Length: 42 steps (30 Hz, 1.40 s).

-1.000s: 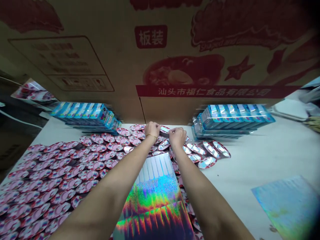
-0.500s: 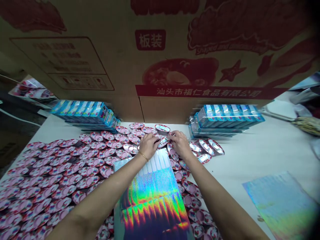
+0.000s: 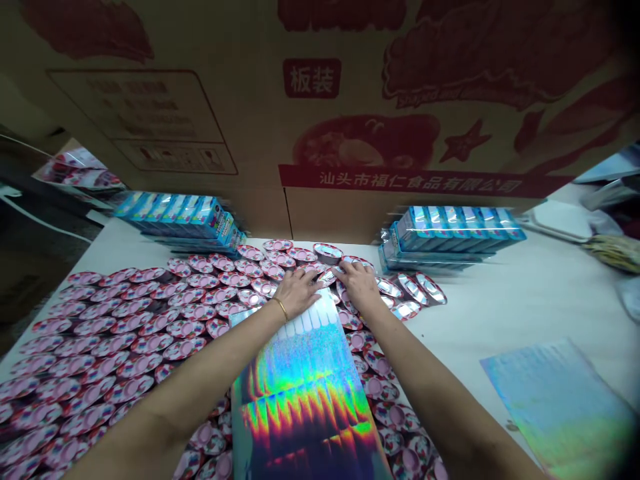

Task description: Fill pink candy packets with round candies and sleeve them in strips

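Observation:
My left hand [image 3: 299, 293], with a thin bracelet at the wrist, lies over the top end of a shiny rainbow holographic sheet [image 3: 305, 373]. Its fingers are stretched out toward a small oval tub [image 3: 328, 277] with a printed lid. From the other side, my right hand [image 3: 359, 285] rests its spread fingertips on that tub's edge. I see nothing clearly held in either hand. The sheet has pale strips along its upper end and lies on top of many oval tubs [image 3: 185, 329], most showing a round pink centre. Several tubs at the right [image 3: 413, 289] have shiny lids.
A big cardboard carton [image 3: 250, 207] with red print stands behind the tubs. Wrapped blue boxes sit against it at left [image 3: 175, 217] and right [image 3: 460, 227]. Another holographic sheet [image 3: 555, 400] lies on the white table [image 3: 480, 320] at right.
My fingers have gone from pinching near the oval tub to lying flatter and more spread on it. The view has shifted slightly, moving the tubs at left a little rightward.

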### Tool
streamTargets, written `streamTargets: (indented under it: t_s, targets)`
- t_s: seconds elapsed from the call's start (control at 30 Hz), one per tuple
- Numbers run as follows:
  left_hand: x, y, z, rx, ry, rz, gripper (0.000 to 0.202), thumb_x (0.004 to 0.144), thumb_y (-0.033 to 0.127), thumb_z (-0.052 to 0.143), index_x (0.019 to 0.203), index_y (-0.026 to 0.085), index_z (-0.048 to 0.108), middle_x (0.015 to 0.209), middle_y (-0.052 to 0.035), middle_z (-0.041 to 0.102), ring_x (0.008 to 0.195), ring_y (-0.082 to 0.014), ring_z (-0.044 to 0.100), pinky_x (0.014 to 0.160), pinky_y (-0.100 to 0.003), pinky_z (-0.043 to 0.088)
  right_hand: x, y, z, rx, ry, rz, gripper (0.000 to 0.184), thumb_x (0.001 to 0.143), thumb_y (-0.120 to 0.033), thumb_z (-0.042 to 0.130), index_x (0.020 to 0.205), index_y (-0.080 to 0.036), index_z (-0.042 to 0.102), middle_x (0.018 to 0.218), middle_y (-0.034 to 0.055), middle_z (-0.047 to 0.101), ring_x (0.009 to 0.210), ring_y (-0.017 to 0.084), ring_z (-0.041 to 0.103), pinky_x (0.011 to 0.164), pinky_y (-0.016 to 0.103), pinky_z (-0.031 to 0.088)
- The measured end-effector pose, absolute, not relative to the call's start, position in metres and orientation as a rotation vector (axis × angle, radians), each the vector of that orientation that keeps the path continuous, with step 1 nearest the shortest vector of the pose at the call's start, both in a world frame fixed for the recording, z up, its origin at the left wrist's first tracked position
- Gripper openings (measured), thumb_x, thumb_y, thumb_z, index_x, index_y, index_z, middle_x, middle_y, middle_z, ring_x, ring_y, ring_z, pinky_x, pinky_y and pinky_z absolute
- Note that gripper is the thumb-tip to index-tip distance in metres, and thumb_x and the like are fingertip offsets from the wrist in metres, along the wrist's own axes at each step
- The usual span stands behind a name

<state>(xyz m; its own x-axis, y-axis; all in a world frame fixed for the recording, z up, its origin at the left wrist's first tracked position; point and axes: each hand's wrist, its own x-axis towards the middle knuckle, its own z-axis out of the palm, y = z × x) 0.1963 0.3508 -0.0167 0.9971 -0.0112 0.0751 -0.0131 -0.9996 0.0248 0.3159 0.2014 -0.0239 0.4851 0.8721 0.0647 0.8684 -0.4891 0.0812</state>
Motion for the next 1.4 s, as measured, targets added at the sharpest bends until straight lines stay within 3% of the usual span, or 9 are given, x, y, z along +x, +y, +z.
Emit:
streamTargets:
  t_s: [0.23,0.43,0.7,0.87,1.0,1.17,1.4]
  targets:
    - [0.165,0.352,-0.015,3.031,0.159,0.233,0.042,0.079,0.038,0.045,0.12,0.03,0.045,0.116,-0.0066,0.048,0.101,-0.0232,0.041,0.078,-0.036,0.032,0.307,0.2,-0.022,2.582,1.643,0.208,0.037,0.083,-0.021,0.039,0.118,-0.03,0.047,0.119,0.0071,0.045,0.097,0.024,0.04,0.074,0.034,0.028]
    - [0.138,0.353,-0.025,2.984,0.269,0.245,0.04,0.078,0.039,0.047,0.117,0.027,0.049,0.118,-0.0085,0.048,0.102,-0.0253,0.041,0.079,-0.039,0.033,0.31,0.198,-0.017,2.409,1.785,0.213,0.039,0.084,-0.017,0.037,0.12,-0.028,0.045,0.12,0.0074,0.046,0.096,0.023,0.042,0.076,0.034,0.027]
    - [0.095,0.365,-0.035,2.944,0.341,0.324,0.043,0.079,0.039,0.044,0.119,0.024,0.047,0.122,-0.0095,0.046,0.109,-0.0259,0.039,0.087,-0.042,0.032,0.297,0.193,-0.019,2.653,1.82,0.247,0.046,0.081,-0.011,0.04,0.121,-0.033,0.045,0.121,0.0046,0.045,0.097,0.022,0.043,0.077,0.034,0.03]
    - [0.077,0.369,-0.044,2.934,0.404,0.374,0.051,0.079,0.043,0.043,0.124,0.018,0.042,0.128,-0.0117,0.041,0.118,-0.0262,0.033,0.095,-0.042,0.029,0.257,0.204,-0.026,2.895,1.952,0.131,0.029,0.085,-0.022,0.039,0.107,-0.024,0.058,0.105,0.0058,0.055,0.091,0.019,0.046,0.078,0.032,0.034]
    - [0.073,0.367,-0.051,2.938,0.477,0.392,0.06,0.078,0.047,0.043,0.127,0.013,0.037,0.131,-0.014,0.038,0.123,-0.0267,0.029,0.099,-0.041,0.025,0.218,0.24,-0.027,2.818,2.071,0.091,0.035,0.083,-0.032,0.045,0.117,-0.022,0.05,0.109,0.0075,0.052,0.094,0.02,0.044,0.078,0.032,0.035]
    - [0.059,0.374,-0.052,2.908,0.601,0.431,0.068,0.076,0.052,0.043,0.13,0.012,0.03,0.132,-0.0161,0.036,0.123,-0.0269,0.028,0.1,-0.043,0.023,0.185,0.282,-0.029,2.681,2.066,0.113,0.043,0.079,-0.033,0.052,0.121,-0.024,0.043,0.11,0.0065,0.051,0.093,0.022,0.042,0.073,0.032,0.036]
    - [0.035,0.393,-0.059,2.866,0.581,0.379,0.069,0.073,0.053,0.047,0.128,0.014,0.033,0.129,-0.0154,0.039,0.121,-0.0259,0.031,0.097,-0.04,0.029,0.168,0.292,-0.038,2.52,2.107,0.117,0.031,0.085,-0.029,0.042,0.114,-0.018,0.048,0.109,0.01,0.05,0.096,0.022,0.041,0.074,0.033,0.034]
